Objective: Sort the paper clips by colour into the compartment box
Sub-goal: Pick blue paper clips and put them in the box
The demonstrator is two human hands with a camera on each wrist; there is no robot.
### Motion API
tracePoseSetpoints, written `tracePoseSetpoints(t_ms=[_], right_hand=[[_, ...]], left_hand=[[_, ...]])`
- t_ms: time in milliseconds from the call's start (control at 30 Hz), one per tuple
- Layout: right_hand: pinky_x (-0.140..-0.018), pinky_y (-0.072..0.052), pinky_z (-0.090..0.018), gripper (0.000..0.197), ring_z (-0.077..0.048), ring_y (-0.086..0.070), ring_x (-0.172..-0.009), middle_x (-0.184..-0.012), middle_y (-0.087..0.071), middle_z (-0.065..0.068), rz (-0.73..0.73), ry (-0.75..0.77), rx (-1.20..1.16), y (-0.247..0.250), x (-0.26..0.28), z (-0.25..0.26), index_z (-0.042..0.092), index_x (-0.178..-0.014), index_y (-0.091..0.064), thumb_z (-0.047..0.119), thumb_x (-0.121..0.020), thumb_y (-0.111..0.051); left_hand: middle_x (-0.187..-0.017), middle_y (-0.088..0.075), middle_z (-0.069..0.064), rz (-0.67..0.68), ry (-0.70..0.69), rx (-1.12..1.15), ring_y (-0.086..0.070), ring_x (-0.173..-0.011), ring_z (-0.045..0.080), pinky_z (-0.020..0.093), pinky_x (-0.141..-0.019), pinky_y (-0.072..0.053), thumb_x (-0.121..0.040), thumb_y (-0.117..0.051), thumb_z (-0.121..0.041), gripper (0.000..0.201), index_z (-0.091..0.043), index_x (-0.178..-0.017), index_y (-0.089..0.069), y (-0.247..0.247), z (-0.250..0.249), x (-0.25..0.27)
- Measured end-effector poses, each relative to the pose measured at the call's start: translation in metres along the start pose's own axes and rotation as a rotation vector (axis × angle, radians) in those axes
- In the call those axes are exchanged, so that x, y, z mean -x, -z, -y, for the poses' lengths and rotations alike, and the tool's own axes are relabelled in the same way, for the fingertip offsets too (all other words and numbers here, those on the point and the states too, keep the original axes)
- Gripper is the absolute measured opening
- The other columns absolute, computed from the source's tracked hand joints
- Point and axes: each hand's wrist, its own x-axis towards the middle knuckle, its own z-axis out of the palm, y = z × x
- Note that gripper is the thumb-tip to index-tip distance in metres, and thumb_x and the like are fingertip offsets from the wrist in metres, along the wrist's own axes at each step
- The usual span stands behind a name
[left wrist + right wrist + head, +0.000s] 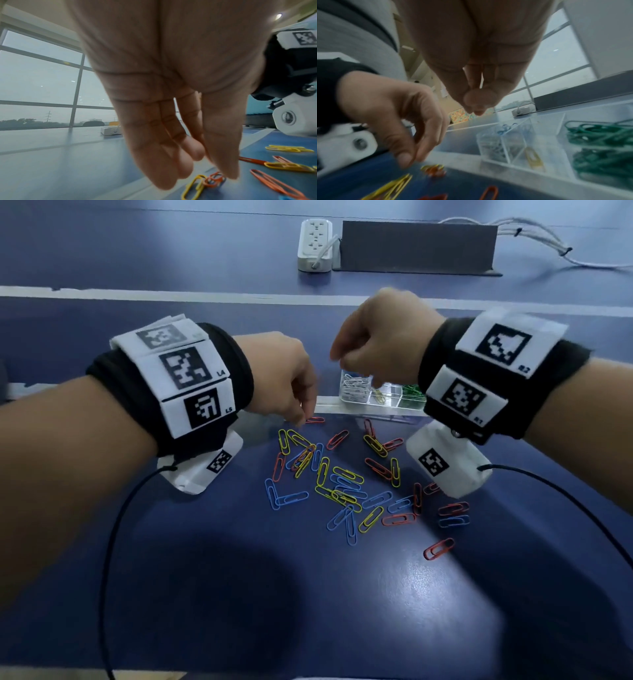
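Near the middle of the head view, a loose heap of paper clips [346, 481] in yellow, blue and orange-red lies on the dark blue table [239, 594], below the two hands. Just above the heap, toward the upper centre of the frame, stands the clear compartment box [376, 398]; the right wrist partly hides it. Inside it I can see white clips [354, 388] in the left cell, one yellow clip [378, 397] in the cell beside it, and green clips [412, 395] in the cell to the right. The left hand [284, 374] points down at the upper left edge of the heap, its fingertips [228, 171] close to an orange clip [215, 178] that lies against a yellow one. The fingers look mostly straight and near each other, and I do not see any clip between them. The right hand [380, 337] hangs above the box with the thumb and fingertips [477, 101] drawn together in a bunch. That view is blurred, so I cannot tell if a clip is pinched there. At the top of the head view there are a white power strip [315, 244] and a dark grey block [418, 246], well apart from the clips.
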Motion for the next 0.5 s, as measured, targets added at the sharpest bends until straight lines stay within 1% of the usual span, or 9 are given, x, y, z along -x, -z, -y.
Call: tracePoseSetpoints(t_ms=[33,67,133,167,233,300,367,433,500], right_hand=[[-0.058,-0.052,-0.017,0.022,-0.001,-0.056,-0.039,-0.068,-0.065,0.006,0.047,0.056,0.066,-0.004,0.007,0.003,0.022,-0.086,-0.074,0.012,-0.078,-0.057],[-0.062,-0.050,-0.018,0.020,-0.002,-0.056,-0.042,-0.067,-0.065,0.006,0.107,0.105,0.132,-0.008,0.014,0.007,0.022,-0.087,-0.075,0.015,-0.077,-0.059],[-0.070,-0.047,-0.021,0.017,-0.009,-0.059,-0.059,-0.073,-0.071,0.003,0.216,0.183,0.240,-0.017,0.026,0.013,0.025,-0.088,-0.075,0.023,-0.076,-0.064],[-0.070,-0.046,-0.021,0.016,-0.014,-0.060,-0.069,-0.080,-0.073,0.001,0.259,0.209,0.268,-0.022,0.031,0.016,0.027,-0.088,-0.075,0.027,-0.075,-0.066],[-0.071,-0.047,-0.022,0.019,-0.018,-0.061,-0.078,-0.086,-0.073,0.001,0.311,0.254,0.315,-0.029,0.038,0.021,0.028,-0.090,-0.075,0.037,-0.074,-0.068],[-0.074,-0.049,-0.025,0.025,-0.020,-0.058,-0.081,-0.087,-0.070,0.001,0.324,0.278,0.380,-0.035,0.041,0.024,0.027,-0.092,-0.073,0.042,-0.074,-0.068],[-0.070,-0.047,-0.026,0.023,-0.020,-0.051,-0.078,-0.082,-0.063,0.002,0.318,0.280,0.422,-0.037,0.041,0.024,0.025,-0.092,-0.073,0.041,-0.076,-0.067],[-0.071,-0.048,-0.027,0.021,-0.019,-0.050,-0.077,-0.078,-0.059,0.001,0.307,0.262,0.419,-0.037,0.039,0.023,0.022,-0.090,-0.073,0.038,-0.077,-0.067],[-0.069,-0.044,-0.026,0.021,-0.020,-0.050,-0.078,-0.077,-0.056,-0.001,0.300,0.222,0.407,-0.035,0.037,0.020,0.020,-0.091,-0.072,0.037,-0.080,-0.065]], left_hand=[[-0.053,-0.058,-0.010,0.017,-0.003,-0.014,-0.051,-0.046,0.000,0.016,-0.056,-0.039,-0.072,-0.074,-0.027,0.006,-0.026,-0.078,-0.073,-0.001,0.000,0.002],[-0.052,-0.058,-0.011,0.030,-0.007,-0.026,-0.051,-0.049,-0.001,0.016,-0.055,-0.039,-0.071,-0.075,-0.029,0.008,-0.026,-0.078,-0.074,-0.002,0.000,0.004],[-0.050,-0.057,-0.012,0.040,-0.017,-0.042,-0.050,-0.053,-0.001,0.016,-0.053,-0.038,-0.068,-0.077,-0.034,0.012,-0.025,-0.076,-0.075,-0.004,-0.001,0.008],[-0.050,-0.057,-0.011,0.049,-0.018,-0.050,-0.050,-0.054,0.001,0.017,-0.053,-0.038,-0.067,-0.077,-0.037,0.014,-0.024,-0.074,-0.074,-0.006,-0.001,0.010],[-0.054,-0.057,-0.010,0.080,-0.018,-0.066,-0.050,-0.054,0.003,0.019,-0.054,-0.038,-0.066,-0.078,-0.041,0.017,-0.025,-0.068,-0.071,-0.010,-0.002,0.014],[-0.055,-0.055,-0.011,0.106,-0.017,-0.096,-0.047,-0.054,0.002,0.022,-0.055,-0.039,-0.065,-0.078,-0.043,0.022,-0.028,-0.059,-0.062,-0.014,-0.003,0.017],[-0.056,-0.054,-0.012,0.117,-0.013,-0.115,-0.046,-0.054,0.001,0.023,-0.059,-0.039,-0.065,-0.078,-0.043,0.027,-0.029,-0.056,-0.056,-0.018,-0.004,0.019],[-0.058,-0.055,-0.013,0.121,-0.002,-0.096,-0.047,-0.056,0.000,0.023,-0.057,-0.039,-0.066,-0.078,-0.040,0.021,-0.027,-0.063,-0.062,-0.020,-0.003,0.020],[-0.060,-0.057,-0.012,0.115,0.000,-0.079,-0.048,-0.057,0.000,0.022,-0.058,-0.041,-0.068,-0.077,-0.036,0.016,-0.026,-0.071,-0.066,-0.021,-0.001,0.021]])
